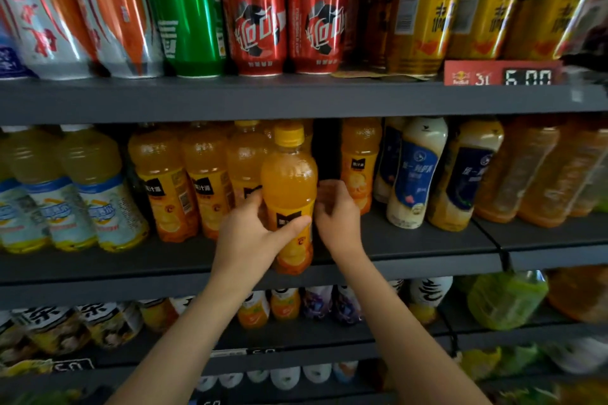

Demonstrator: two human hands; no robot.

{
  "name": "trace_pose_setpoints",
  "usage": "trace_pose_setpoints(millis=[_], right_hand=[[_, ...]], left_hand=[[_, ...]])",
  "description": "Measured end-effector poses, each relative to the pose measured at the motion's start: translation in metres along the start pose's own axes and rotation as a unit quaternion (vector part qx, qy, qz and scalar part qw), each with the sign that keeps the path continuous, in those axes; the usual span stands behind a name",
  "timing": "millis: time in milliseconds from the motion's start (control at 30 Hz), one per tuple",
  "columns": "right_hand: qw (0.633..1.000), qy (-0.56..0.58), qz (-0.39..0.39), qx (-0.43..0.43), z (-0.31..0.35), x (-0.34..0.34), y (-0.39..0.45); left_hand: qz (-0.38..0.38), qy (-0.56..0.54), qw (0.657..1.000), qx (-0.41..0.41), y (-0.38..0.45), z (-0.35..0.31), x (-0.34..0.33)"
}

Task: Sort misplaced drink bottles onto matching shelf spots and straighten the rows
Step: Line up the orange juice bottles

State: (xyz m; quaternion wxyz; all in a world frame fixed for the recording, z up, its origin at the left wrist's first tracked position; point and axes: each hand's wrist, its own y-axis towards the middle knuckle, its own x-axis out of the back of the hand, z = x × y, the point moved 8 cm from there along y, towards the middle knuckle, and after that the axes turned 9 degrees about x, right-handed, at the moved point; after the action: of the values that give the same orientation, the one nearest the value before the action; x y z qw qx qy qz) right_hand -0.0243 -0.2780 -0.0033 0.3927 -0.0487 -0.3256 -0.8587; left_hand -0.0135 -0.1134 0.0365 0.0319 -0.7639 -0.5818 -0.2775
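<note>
the left hand (pixel 253 233) is gripping the orange juice bottle (pixel 289 194) at the middle shelf (pixel 411 250) front edge while the right hand (pixel 335 210), fingers loosely curled and seemingly holding nothing, is steadying beside it, so sliding it back upright, label forward, into the gap among the matching orange bottles (pixel 197 184) is looking best.

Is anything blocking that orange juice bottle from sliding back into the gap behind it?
Nothing visible. The left hand grips the orange juice bottle at the shelf's front edge; the dark gap behind it looks empty. The right hand hovers beside it, not in the path.
</note>
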Motion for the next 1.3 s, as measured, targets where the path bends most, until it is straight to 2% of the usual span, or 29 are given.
trace_pose_setpoints(millis=[67,167,233,267,400,567,633,733,833,933,1033,1100,1233,1300], right_hand=[[0.996,0.070,0.061,-0.013,0.003,0.010,-0.017],[0.968,0.193,0.148,-0.056,0.001,0.017,-0.030],[0.964,0.155,0.206,-0.063,-0.006,0.014,-0.033],[0.968,0.121,0.209,-0.060,-0.007,0.014,-0.032],[0.990,0.002,0.141,-0.018,0.002,0.011,-0.021],[0.992,-0.029,0.119,0.028,0.011,0.001,-0.010],[0.991,-0.040,0.124,0.028,0.011,-0.005,-0.001],[0.991,-0.060,0.120,0.007,0.002,-0.012,0.014],[0.992,-0.062,0.103,-0.022,-0.012,-0.020,0.026],[0.993,-0.090,0.067,-0.029,-0.018,-0.026,0.031],[0.991,-0.133,0.007,-0.032,-0.014,-0.027,0.027],[0.991,-0.130,0.002,-0.040,-0.012,-0.033,0.027],[0.998,0.001,0.048,-0.047,-0.015,-0.042,0.028],[0.997,0.015,0.047,-0.057,-0.019,-0.036,0.030]], left_hand=[[0.003,0.004,1.000,-0.001,0.003,-0.008,-0.015],[0.010,0.022,1.000,0.006,0.017,-0.017,-0.037],[0.007,0.048,0.999,0.016,0.030,-0.020,-0.046],[0.006,0.056,0.998,0.022,0.035,-0.019,-0.049],[-0.008,0.078,0.997,0.018,0.039,-0.014,-0.049],[-0.002,0.086,0.996,-0.008,0.028,-0.006,-0.042],[0.001,0.083,0.996,-0.044,0.015,-0.001,-0.033],[-0.069,0.076,0.991,-0.081,-0.005,0.010,-0.001],[-0.150,0.075,0.985,-0.040,-0.008,0.029,0.027],[-0.125,0.110,0.986,0.031,-0.002,0.048,0.023],[-0.108,0.122,0.985,0.049,0.000,0.052,0.014],[-0.116,0.123,0.984,0.054,0.003,0.051,0.011],[-0.117,0.163,0.978,0.052,0.010,0.051,0.010],[-0.109,0.172,0.978,0.056,0.012,0.053,0.010]])
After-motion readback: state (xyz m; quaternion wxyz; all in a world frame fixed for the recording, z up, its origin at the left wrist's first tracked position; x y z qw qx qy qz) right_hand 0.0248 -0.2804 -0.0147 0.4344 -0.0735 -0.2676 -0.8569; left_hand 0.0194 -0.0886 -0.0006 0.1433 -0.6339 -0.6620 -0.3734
